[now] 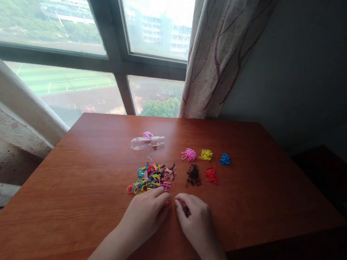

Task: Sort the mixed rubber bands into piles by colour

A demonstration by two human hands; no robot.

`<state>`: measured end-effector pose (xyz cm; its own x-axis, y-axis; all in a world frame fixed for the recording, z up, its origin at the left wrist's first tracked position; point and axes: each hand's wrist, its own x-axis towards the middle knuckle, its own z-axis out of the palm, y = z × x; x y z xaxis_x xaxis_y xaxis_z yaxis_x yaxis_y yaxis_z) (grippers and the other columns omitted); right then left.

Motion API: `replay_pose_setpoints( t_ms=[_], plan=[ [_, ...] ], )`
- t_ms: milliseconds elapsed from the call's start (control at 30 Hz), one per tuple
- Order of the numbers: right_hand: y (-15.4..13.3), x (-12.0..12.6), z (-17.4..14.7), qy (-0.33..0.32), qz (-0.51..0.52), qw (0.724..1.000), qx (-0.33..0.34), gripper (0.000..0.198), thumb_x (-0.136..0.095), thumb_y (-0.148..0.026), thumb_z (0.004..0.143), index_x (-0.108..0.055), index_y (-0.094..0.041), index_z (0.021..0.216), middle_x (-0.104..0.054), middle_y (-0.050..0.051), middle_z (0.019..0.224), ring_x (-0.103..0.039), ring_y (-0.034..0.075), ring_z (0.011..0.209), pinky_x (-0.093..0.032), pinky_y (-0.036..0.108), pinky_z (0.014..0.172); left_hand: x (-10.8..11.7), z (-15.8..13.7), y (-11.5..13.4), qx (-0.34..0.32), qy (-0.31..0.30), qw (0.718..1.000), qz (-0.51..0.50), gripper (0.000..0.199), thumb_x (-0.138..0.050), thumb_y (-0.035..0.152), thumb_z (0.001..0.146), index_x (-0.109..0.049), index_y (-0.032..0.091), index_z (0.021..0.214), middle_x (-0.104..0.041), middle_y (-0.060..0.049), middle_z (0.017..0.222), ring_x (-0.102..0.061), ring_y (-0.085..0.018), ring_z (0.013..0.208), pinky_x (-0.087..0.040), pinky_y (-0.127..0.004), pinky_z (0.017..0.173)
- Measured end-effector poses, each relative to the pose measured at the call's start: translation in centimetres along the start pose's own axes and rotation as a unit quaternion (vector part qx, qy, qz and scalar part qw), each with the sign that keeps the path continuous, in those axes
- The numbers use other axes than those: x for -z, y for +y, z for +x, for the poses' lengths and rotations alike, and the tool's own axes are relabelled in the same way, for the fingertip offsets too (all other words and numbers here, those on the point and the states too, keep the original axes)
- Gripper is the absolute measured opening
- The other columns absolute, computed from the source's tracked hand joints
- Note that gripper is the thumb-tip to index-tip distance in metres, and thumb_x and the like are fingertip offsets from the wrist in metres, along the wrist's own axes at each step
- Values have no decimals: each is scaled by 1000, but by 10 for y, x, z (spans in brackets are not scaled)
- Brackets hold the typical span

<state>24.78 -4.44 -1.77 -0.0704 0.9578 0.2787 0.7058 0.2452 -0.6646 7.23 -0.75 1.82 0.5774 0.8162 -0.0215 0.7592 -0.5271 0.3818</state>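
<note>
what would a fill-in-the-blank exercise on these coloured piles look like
Immediately right of the black loops lie the ____ loops.
The yellow loops lie between the pink loops and the ____ loops.
The right hand is farther from the mixed-colour pile than the ____ hand.

Missing words: red; blue; left

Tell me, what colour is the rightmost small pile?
Blue; the pile shows in the head view.
</note>
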Motion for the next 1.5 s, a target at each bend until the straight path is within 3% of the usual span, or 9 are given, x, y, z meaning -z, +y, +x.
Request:
replay_pose_setpoints(
  t_ms=[367,600,733,1000,1167,1333,1500],
  plan=[
    [-8,-2,3,-41,-56,997,18,12,-58,-18,90,-66,-24,96,-68,0,75,-60,16,68,-36,25,64,0,-39,-30,10,193,978,-82,15,-50,22,94,-64,24,100,-67,0,85,-65,-13,71,-49,-21,65],
    [-8,-3,3,-42,-51,998,19,17,-55,-18,91,-62,-22,77,-64,-1,68,-57,15,64,-33,26,61,-4,-58,-41,28,216,970,-104,14,-53,20,92,-63,24,100,-68,0,89,-66,-11,72,-51,-18,66],
    [1,1,1,-11,-14,1000,6,18,-53,-22,94,-63,-21,80,-63,-1,67,-57,14,61,-36,24,61,-4,-57,-40,31,221,969,-106,14,-53,20,92,-64,23,100,-69,0,88,-66,-11,70,-51,-18,65],
    [58,47,13,142,-105,981,-79,27,-53,-38,94,-68,-19,85,-62,0,61,-56,14,51,-41,24,56,-6,-55,-37,38,207,972,-108,16,-50,21,92,-65,23,97,-68,-1,84,-65,-12,68,-50,-19,64],
    [77,61,20,165,-163,968,-99,33,-52,-45,94,-70,-19,86,-61,1,59,-58,16,52,-39,26,54,-8,-57,-36,46,194,974,-111,17,-48,20,93,-64,24,99,-67,0,84,-65,-12,69,-50,-20,64],
    [71,57,19,190,-139,967,-92,28,-55,-42,93,-69,-18,93,-61,2,65,-56,16,56,-42,27,57,-4,-61,-41,62,198,972,-107,16,-49,21,93,-63,23,101,-66,0,85,-64,-12,70,-49,-20,66],
    [48,46,13,175,-71,981,-38,15,-51,-24,92,-65,-20,88,-54,1,70,-52,16,62,-44,26,60,2,-64,-49,87,200,971,-95,16,-49,23,94,-63,23,101,-63,2,78,-61,-11,65,-47,-20,62]
  ],
)
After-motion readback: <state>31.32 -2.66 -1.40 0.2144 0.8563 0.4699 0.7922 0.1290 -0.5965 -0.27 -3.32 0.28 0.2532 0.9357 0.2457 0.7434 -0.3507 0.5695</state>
